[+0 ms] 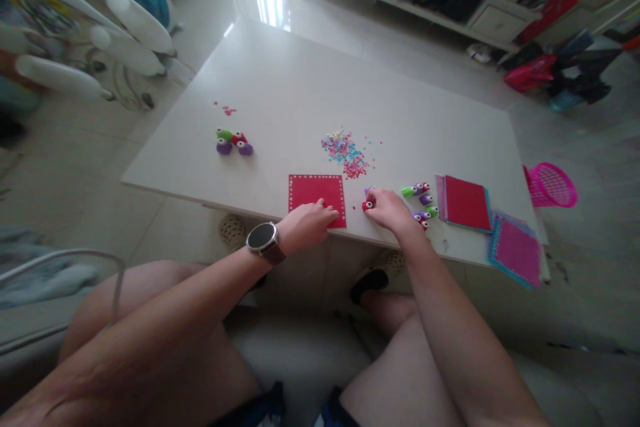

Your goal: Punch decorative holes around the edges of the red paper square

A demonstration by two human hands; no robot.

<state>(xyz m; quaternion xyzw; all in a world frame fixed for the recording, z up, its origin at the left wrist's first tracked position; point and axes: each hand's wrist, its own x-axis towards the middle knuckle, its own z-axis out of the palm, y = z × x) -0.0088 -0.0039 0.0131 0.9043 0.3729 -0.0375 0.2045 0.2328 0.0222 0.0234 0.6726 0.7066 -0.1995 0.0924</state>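
Note:
A square red paper (315, 188) with a row of small punched shapes along its edges lies at the table's near edge. My left hand (311, 221), with a watch on the wrist, rests on it, fingers stretched out and pressing its lower right part. Just right of the paper, my right hand (387, 208) is closed on a small red craft punch (367, 205) with a white round button. A purple punch (369, 190) sits close by its fingers, partly hidden. More green, red and purple punches (426, 200) stand right of this hand.
Colourful paper confetti (347, 153) is heaped behind the red paper. Another punch cluster (234, 141) and red bits (229, 110) sit on the left of the white table (300, 80). Red sheets (467, 202) and punched purple and blue sheets (517, 249) lie right, near a pink basket (553, 185).

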